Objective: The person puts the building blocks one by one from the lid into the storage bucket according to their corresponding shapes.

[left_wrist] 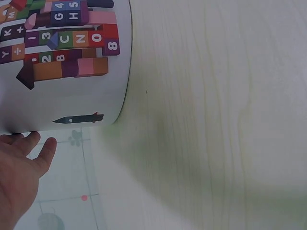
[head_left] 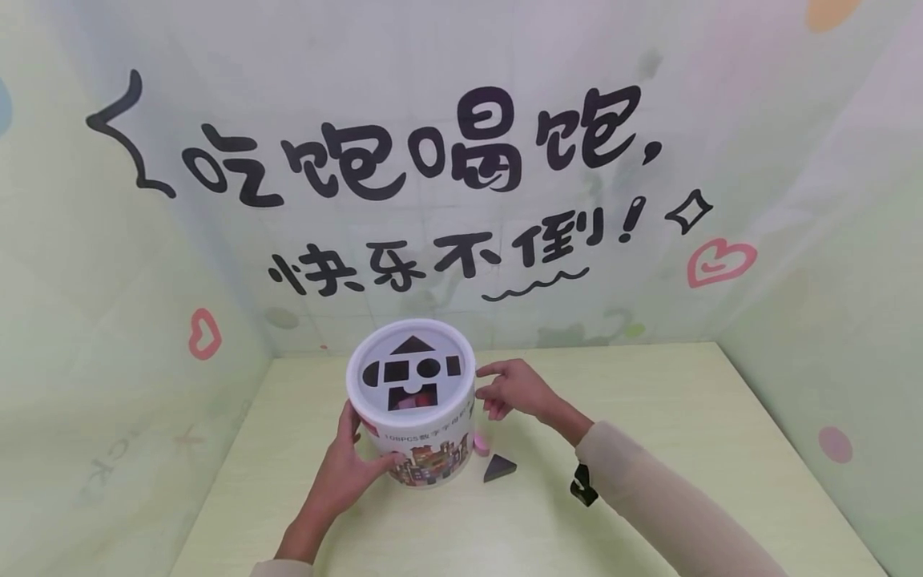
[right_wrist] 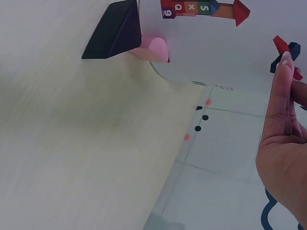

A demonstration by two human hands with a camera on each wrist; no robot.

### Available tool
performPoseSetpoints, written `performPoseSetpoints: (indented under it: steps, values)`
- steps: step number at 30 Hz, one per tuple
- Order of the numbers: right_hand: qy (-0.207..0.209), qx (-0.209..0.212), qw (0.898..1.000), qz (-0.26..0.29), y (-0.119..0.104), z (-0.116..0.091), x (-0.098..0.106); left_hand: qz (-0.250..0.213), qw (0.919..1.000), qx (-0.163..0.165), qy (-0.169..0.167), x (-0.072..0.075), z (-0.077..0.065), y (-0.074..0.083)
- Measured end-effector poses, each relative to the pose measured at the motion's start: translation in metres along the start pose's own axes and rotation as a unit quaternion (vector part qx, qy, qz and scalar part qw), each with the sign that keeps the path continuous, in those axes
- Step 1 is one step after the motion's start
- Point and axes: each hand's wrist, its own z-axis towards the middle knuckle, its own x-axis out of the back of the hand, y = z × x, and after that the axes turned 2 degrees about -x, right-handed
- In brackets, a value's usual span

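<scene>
A white block bucket (head_left: 425, 461) with printed toy blocks stands on the table, its lid (head_left: 385, 405) cut with shaped holes. My left hand (head_left: 344, 473) holds the bucket's left side, thumb across the front and fingers along the side. In the left wrist view the fingertips of my left hand (left_wrist: 21, 167) meet its wall. On the right, my right hand (head_left: 517, 389) has its extended fingers at the bucket's wall. Near the bucket's base lie a dark triangular block (head_left: 500, 467) and a pink rounded block (head_left: 481, 443). Red and pink shapes show through the lowest hole.
The pale wooden table (head_left: 274, 481) meets a printed fabric wall (head_left: 505, 320) close behind the bucket. Fabric also bounds both sides. A black strap piece (head_left: 583, 486) hangs under the right sleeve (head_left: 649, 489).
</scene>
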Motion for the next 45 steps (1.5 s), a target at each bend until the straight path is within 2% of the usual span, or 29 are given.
performPoseSetpoints:
  steps: [10,17,24,37,45]
  values:
    - [-0.023,-0.018,1.0,-0.009,0.026,-0.002,-0.012,0.004,1.0,0.006,-0.001,0.0,-0.002,0.001]
    - [-0.029,-0.02,0.999,-0.017,0.041,-0.002,-0.018,0.006,1.0,-0.003,0.004,0.0,-0.003,0.0]
    - [-0.03,-0.024,0.998,-0.039,0.059,0.001,-0.023,0.004,1.0,0.004,0.0,0.0,-0.002,-0.001]
    - [-0.053,-0.068,0.989,-0.122,0.068,0.003,-0.03,0.001,0.9999,0.01,-0.003,0.0,0.0,-0.001]
    - [-0.067,-0.075,0.986,-0.131,0.071,0.0,-0.033,0.004,1.0,0.008,-0.002,0.001,0.0,0.001]
